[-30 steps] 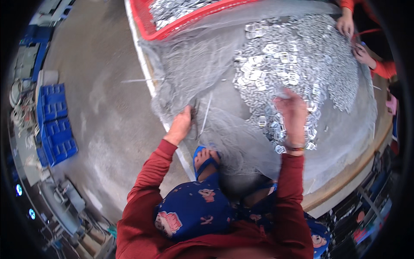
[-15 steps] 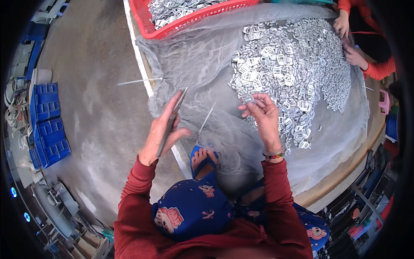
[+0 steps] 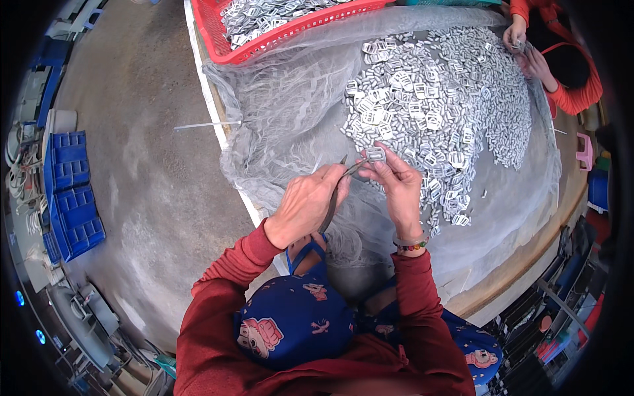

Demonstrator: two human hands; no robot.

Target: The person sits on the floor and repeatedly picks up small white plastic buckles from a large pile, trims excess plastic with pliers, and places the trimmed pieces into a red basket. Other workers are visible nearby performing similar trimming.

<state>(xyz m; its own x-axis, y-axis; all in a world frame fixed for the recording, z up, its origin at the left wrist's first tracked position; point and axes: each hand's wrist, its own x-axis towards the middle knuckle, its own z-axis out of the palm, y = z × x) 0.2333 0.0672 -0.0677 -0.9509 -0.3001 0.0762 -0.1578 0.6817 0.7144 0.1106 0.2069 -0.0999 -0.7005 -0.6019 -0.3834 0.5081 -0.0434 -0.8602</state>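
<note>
Blue compartment trays (image 3: 69, 191) lie at the far left, well apart from the hands, beyond a stretch of grey floor (image 3: 142, 171). A thin white strip (image 3: 208, 124) crosses the pale left edge of the desk (image 3: 210, 86), and grey netting (image 3: 281, 99) is draped over that side. Above the netting, a red basket (image 3: 284, 33) holds metal buckles.

The left hand (image 3: 307, 201) comes over the netting with its fingers wrapped around dark pliers (image 3: 331, 206). The tool's two tips stand apart, one pointing up, the other reaching to the lower left of a single metal buckle (image 3: 376, 154); whether it touches the metal is hard to tell.

That buckle sits just right of the pliers, at the fingertips of the right hand (image 3: 401, 188). It is pinched there between thumb and fingers, its slotted face turned up, raised in front of the heap. A beaded bracelet (image 3: 413, 246) circles the right wrist.

Behind and to the right spreads a pile of loose buckles and small metal pieces (image 3: 422, 99). At the upper right, a co-worker's hands (image 3: 538, 66) meet near the pile's far edge; what they hold is unclear.
</note>
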